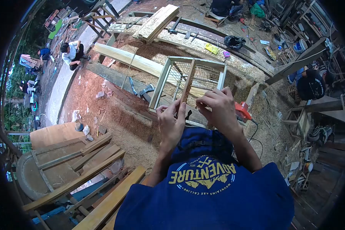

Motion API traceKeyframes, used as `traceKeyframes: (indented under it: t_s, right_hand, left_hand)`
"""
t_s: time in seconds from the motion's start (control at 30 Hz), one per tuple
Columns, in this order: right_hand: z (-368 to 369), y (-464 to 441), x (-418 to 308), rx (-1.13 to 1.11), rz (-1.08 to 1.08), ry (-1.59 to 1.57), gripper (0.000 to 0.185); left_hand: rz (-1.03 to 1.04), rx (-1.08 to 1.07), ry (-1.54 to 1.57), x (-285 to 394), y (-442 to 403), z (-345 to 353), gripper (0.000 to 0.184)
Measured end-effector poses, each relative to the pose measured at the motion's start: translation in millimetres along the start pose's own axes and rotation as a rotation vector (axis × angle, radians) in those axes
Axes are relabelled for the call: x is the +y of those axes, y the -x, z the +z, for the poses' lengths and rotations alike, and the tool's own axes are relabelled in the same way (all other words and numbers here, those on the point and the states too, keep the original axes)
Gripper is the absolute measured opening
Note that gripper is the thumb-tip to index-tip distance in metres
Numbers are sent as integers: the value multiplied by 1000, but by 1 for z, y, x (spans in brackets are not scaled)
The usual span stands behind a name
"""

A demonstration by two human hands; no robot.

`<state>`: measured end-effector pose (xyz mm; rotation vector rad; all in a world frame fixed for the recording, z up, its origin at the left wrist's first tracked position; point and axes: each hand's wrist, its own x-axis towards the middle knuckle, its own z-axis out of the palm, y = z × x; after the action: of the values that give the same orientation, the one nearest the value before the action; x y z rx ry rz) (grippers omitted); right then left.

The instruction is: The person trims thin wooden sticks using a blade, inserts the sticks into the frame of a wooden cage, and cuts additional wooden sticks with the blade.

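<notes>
A wooden frame with thin parallel strands strung across it stands in front of me. Down its middle runs a brown wooden slat. My left hand is closed at the near end of this slat, thumb against its side. Just right of the slat, my right hand is raised over the frame's near right part. Its fingers are bent and pinched together; whatever lies between the fingertips is too small to make out.
A red power tool with a black cord sits right of my right hand. An axe-like tool lies left of the frame. Stacked planks rest on the bench beyond. Sawdust covers the floor. A person crouches at the left.
</notes>
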<state>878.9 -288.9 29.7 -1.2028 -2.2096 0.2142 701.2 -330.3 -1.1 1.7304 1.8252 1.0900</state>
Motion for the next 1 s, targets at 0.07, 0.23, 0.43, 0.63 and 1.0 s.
traceKeyframes:
  t_s: [0.07, 0.23, 0.43, 0.63, 1.0]
  right_hand:
    - [1, 0, 1, 7, -7, -12, 8]
    - [2, 3, 5, 32, -13, -13, 8]
    - [-5, 1, 11, -10, 47, 40, 8]
    - [-8, 0, 16, 21, 19, 28, 7]
    - [-11, 6, 20, 15, 79, 129, 8]
  left_hand:
    - [-13, -18, 8, 1, -1, 0, 25]
    - [6, -17, 5, 2, -2, 5, 25]
    - [73, -23, 13, 5, -7, 9, 25]
    - [126, -48, -18, 10, -8, 11, 22]
    - [180, -23, -29, 20, -8, 31, 17]
